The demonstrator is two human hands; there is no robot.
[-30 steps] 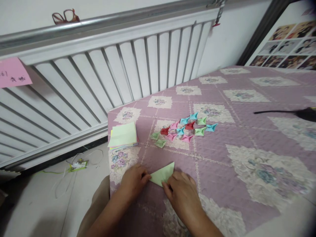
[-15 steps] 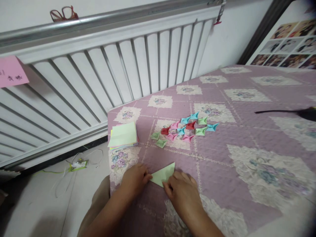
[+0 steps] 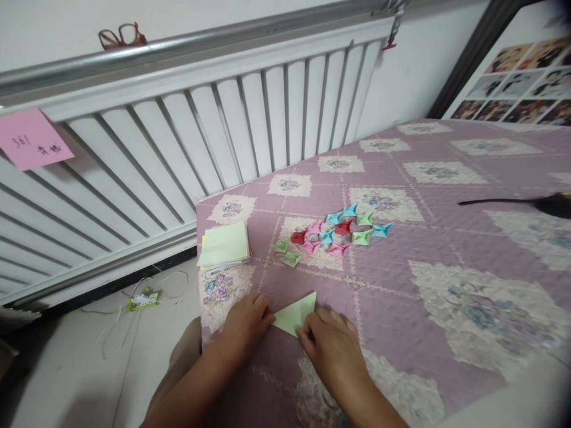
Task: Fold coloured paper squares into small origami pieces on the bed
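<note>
1. Here, near the front edge of the quilt (image 3: 446,249), a green paper triangle (image 3: 294,314) lies flat, its long fold running from lower left to upper right.
2. The left hand (image 3: 243,324) sits at the triangle's left corner with its fingers curled in and their tips on the paper. Whether it pinches the corner or only presses it down cannot be told.
3. The right hand (image 3: 332,348) lies loosely spread, palm down, its fingertips on the triangle's lower right edge. It closes around nothing.
4. Farther up the quilt, well apart from the hands, lies a cluster of small folded paper pieces (image 3: 332,235) in green, pink, red and blue.
5. Left of that cluster, close to the quilt's corner, sits a stack of coloured paper squares (image 3: 224,245) with a pale green sheet on top.
6. Behind the bed runs a white radiator (image 3: 178,148). A pair of red-framed glasses (image 3: 121,37) rests on the ledge above it, and a pink note (image 3: 32,145) is stuck at its left end.
7. At the right edge a black object (image 3: 535,204) lies on the quilt, too blurred to name.
</note>
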